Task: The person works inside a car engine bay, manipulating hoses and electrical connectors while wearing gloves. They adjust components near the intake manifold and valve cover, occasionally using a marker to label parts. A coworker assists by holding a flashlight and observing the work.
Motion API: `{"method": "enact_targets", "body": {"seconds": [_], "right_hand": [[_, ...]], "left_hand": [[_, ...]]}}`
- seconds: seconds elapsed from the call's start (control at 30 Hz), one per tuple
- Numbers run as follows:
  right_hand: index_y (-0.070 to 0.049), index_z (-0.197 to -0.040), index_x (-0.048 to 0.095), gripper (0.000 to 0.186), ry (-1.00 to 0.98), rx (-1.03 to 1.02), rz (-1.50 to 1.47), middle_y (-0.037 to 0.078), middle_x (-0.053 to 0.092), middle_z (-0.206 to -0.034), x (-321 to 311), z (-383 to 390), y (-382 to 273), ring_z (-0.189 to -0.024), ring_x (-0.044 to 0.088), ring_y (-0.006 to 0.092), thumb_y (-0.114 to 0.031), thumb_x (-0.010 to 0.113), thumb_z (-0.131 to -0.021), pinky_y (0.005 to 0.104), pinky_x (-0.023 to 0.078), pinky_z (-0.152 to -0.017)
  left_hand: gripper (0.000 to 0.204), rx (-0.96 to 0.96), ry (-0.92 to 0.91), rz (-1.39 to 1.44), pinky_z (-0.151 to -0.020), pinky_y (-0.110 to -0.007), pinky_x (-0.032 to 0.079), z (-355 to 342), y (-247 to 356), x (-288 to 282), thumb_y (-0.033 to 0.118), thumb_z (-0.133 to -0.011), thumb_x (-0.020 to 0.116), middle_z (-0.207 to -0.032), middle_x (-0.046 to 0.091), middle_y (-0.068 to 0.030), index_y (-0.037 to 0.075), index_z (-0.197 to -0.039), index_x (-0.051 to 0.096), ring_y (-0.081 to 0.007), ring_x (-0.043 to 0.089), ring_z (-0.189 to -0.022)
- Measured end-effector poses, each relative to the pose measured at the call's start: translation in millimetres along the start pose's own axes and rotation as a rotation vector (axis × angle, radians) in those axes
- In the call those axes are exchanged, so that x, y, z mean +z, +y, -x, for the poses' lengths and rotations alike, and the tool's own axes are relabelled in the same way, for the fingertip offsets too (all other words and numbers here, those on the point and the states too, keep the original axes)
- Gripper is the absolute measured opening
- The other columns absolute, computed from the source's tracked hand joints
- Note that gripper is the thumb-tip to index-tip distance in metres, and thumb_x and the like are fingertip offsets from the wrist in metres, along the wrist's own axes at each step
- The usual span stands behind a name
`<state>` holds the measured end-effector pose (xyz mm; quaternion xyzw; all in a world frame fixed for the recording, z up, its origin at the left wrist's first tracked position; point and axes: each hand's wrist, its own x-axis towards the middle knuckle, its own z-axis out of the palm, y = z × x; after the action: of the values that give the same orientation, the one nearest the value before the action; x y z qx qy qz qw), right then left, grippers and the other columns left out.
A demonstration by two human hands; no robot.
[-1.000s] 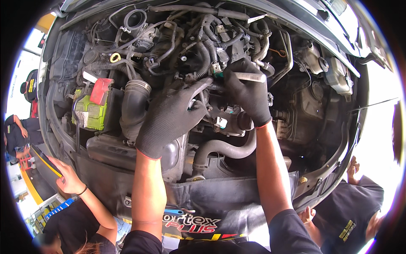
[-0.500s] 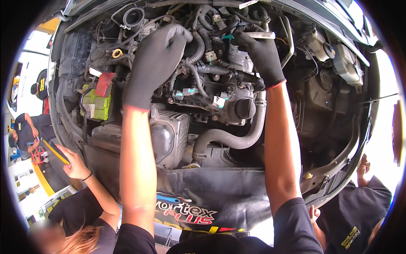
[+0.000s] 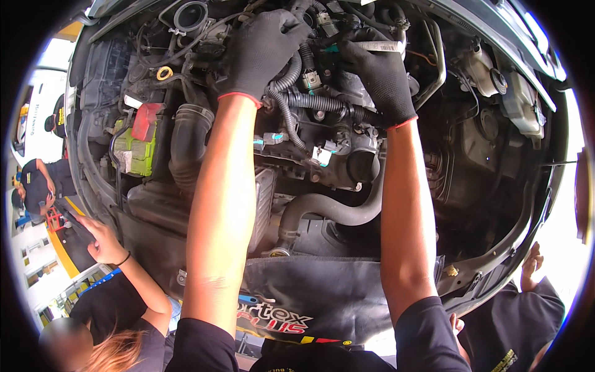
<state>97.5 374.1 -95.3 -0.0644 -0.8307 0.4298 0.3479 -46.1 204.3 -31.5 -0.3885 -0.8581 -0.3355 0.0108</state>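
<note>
In the head view, my left hand (image 3: 263, 56), in a black glove with a red cuff, is at the upper middle of the engine bay. Its fingers curl among the hoses and wiring; what they grip, if anything, is hidden. My right hand (image 3: 377, 84), gloved alike, is to its right, closed on a pale cylindrical tool (image 3: 387, 46) lying roughly crosswise, with a teal part toward the left. Below and between the hands are corrugated wiring conduits (image 3: 313, 102) and a connector (image 3: 310, 79). A thick curved hose (image 3: 331, 209) runs lower, between my forearms.
A green battery (image 3: 139, 155) with a red cover sits left. Translucent reservoirs (image 3: 519, 108) are right. A dark protective cover (image 3: 310, 282) drapes the front edge. A co-worker's hand (image 3: 106, 245) holds a dark flat object at lower left; another person (image 3: 43, 186) stands behind; someone's arm (image 3: 530, 270) is lower right.
Both my hands have moved up, away from me, over the last second; the left kept rising in the last half second. The right still holds the tool.
</note>
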Motion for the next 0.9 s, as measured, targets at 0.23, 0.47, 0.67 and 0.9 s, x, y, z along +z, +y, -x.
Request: {"method": "enact_targets", "body": {"seconds": [0.23, 0.47, 0.67, 0.9], "right_hand": [[-0.001, -0.095, 0.076, 0.016, 0.060, 0.439, -0.380, 0.007, 0.077, -0.079, -1, -1, -24, -0.072, 0.071, 0.0122, -0.016, 0.075, -0.090, 0.0309, 0.057, -0.070], [-0.002, -0.098, 0.077, 0.018, 0.073, 0.390, -0.377, 0.007, 0.078, -0.084, 1, -2, -25, -0.077, 0.073, 0.0133, -0.018, 0.076, -0.091, 0.0319, 0.058, -0.073], [-0.001, -0.108, 0.075, 0.017, -0.059, 0.366, -0.172, 0.004, 0.077, -0.093, -4, 0, -26, -0.086, 0.073, 0.0100, -0.015, 0.079, -0.100, 0.0261, 0.059, -0.079], [-0.002, -0.107, 0.075, 0.018, -0.044, 0.346, -0.139, 0.003, 0.077, -0.092, -2, 2, -27, -0.084, 0.071, 0.0091, -0.017, 0.080, -0.099, 0.0260, 0.058, -0.077]], "left_hand": [[0.038, 0.130, -0.165, 0.018, -0.082, -0.037, 0.057, 2, -11, 6, 0.040, -0.092, 0.084, -0.096, 0.080, -0.0090, 0.012, -0.118, 0.080, -0.0203, 0.076, -0.087], [0.034, 0.098, -0.042, 0.043, -0.084, -0.045, 0.058, 1, -6, 20, 0.035, -0.091, 0.082, -0.097, 0.079, -0.0185, 0.004, -0.105, 0.080, -0.0345, 0.077, -0.093], [0.031, 0.058, 0.008, 0.034, -0.082, -0.045, 0.059, 0, -6, 20, 0.031, -0.094, 0.080, -0.097, 0.078, -0.0211, 0.003, -0.106, 0.079, -0.0336, 0.077, -0.090], [0.022, 0.033, 0.034, 0.113, -0.081, -0.051, 0.056, 1, -6, 23, 0.017, -0.097, 0.076, -0.104, 0.075, -0.0262, -0.004, -0.105, 0.074, -0.0457, 0.074, -0.094]]}}
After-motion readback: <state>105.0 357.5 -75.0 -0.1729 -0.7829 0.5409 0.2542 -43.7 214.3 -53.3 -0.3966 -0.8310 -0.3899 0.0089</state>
